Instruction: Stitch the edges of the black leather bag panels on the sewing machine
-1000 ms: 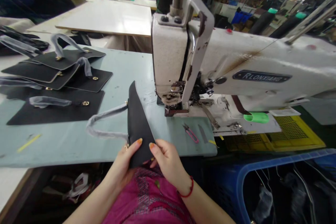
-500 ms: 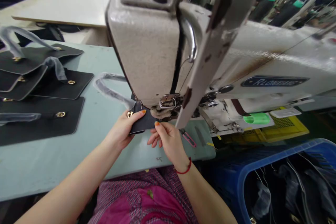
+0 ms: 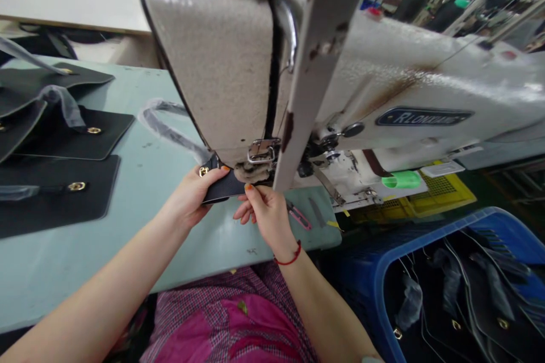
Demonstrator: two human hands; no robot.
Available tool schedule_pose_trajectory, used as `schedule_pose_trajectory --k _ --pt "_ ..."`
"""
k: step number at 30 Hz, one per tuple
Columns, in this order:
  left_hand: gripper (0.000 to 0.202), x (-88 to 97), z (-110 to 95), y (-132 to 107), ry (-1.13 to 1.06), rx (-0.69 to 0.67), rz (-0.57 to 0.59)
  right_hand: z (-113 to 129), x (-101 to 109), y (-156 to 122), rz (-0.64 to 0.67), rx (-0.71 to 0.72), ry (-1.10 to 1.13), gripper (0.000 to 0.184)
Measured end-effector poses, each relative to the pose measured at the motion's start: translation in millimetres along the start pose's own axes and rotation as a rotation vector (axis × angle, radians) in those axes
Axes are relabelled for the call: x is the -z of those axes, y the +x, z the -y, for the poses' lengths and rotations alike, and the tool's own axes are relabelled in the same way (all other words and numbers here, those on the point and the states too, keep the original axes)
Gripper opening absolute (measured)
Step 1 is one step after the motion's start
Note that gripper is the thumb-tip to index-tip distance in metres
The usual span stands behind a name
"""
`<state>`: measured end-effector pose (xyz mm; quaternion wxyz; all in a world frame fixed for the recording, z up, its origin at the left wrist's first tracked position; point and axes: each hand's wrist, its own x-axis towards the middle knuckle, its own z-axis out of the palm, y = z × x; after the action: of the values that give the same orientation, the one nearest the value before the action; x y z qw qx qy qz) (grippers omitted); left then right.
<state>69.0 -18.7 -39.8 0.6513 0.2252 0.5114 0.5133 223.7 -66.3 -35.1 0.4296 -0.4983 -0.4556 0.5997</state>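
A black bag panel lies under the head of a sewing machine, its far part hidden behind the machine. My left hand grips the panel's left side, thumb on top beside a gold metal fitting. From that fitting a plastic-wrapped handle arches away to the left. My right hand pinches the panel's near edge between thumb and fingers, close to the presser foot area. The needle itself is hidden from view.
Several black panels with wrapped handles lie on the table's left. Pink thread snips rest right of my right hand. A blue basket holding more panels stands at the lower right, with a yellow crate behind it.
The view has shifted, so the machine, table and hands appear further left and higher. Both hands keep hold of the panel; slightly less of it shows between them.
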Motion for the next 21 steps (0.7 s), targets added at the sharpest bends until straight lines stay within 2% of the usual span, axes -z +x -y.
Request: schedule_pose_trajectory --k 5,11,13,15,21 --pt "0.034 1.8 -0.7 -1.3 0.034 0.023 0.061 0.8 0.5 -1.1 -0.011 0.016 -0.046 0.051" --pt "0.028 13.7 7.0 -8.2 -0.058 0.338 0.194 1.2 0.9 -3.0 -0.021 0.069 -0.099 0.044" --pt "0.027 17.3 5.5 -9.0 -0.067 0.373 0.2 1.9 0.4 -4.6 -0.029 0.07 -0.103 0.041" --pt "0.027 18.8 -0.4 -9.1 -0.018 0.338 0.182 2.8 -0.3 -6.7 -0.026 0.066 -0.09 0.04" --pt "0.036 17.2 -18.2 -10.7 0.257 0.114 0.193 3.1 -2.0 -12.1 -0.021 0.055 -0.012 0.039"
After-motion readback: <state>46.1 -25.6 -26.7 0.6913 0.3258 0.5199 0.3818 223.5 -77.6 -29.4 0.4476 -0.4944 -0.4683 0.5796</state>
